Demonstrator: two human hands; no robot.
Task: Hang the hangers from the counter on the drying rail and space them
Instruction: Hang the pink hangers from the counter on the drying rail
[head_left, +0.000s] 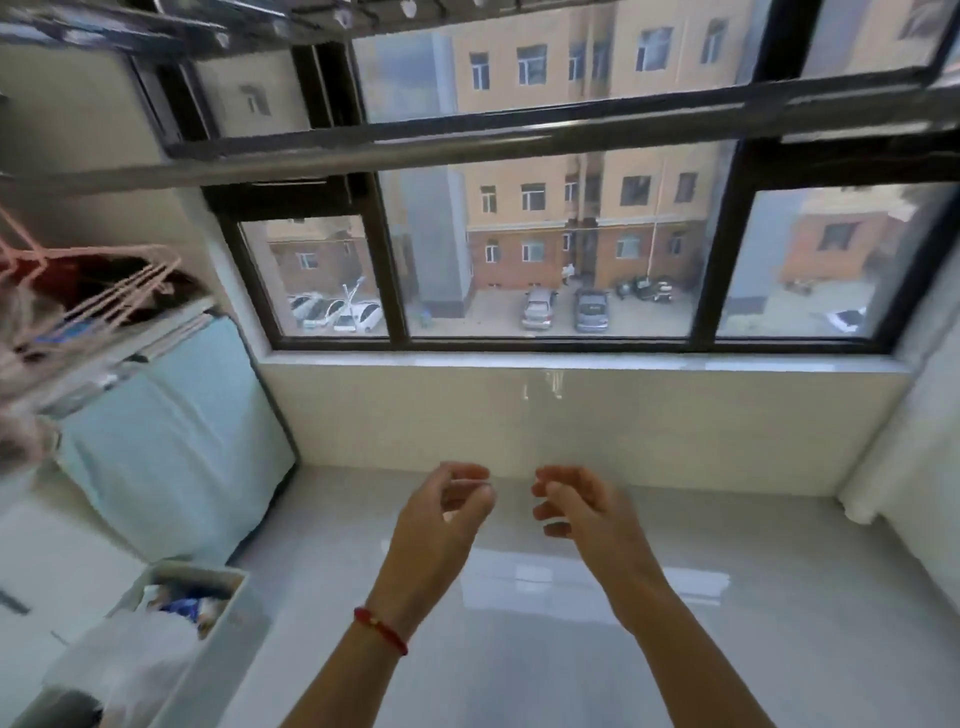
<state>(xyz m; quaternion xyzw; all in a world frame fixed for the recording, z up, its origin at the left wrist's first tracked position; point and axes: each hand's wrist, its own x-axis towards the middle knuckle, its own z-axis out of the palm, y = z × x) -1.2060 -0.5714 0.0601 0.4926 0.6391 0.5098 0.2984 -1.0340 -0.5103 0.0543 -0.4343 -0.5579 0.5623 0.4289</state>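
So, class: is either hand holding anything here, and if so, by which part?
Nothing is held: the left hand and right hand hover with loosely curled fingers.

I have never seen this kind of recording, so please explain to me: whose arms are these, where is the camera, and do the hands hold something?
There is no machine here. A person wears one wide-angle camera on the head, so you see that person's own arms from above. The left hand, with a red bracelet on its wrist, and the right hand hover side by side with loosely curled fingers; neither seems to hold anything. Below them is a glossy pale counter under a window. A metal drying rail runs overhead. Pink hangers show blurred at the left edge; what they hang from cannot be told.
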